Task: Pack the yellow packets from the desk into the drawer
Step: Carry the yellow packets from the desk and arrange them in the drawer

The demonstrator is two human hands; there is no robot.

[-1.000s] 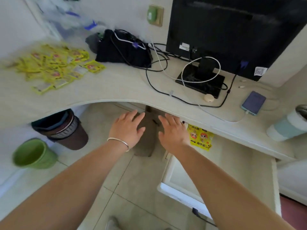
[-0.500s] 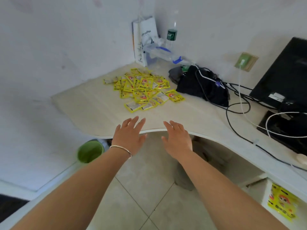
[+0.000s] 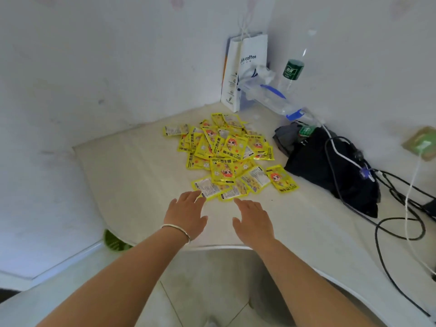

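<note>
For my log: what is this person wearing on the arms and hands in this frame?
No sleeves and no gloves are in view. The left hand has a thin silver bangle round its wrist. The right hand and its wrist carry nothing that shows; no ring or watch can be made out.

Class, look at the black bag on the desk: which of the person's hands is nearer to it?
Right. The right hand is left of the black bag, nearer the desk edge; the left hand lies farther left, fingertips at the yellow packets.
</note>
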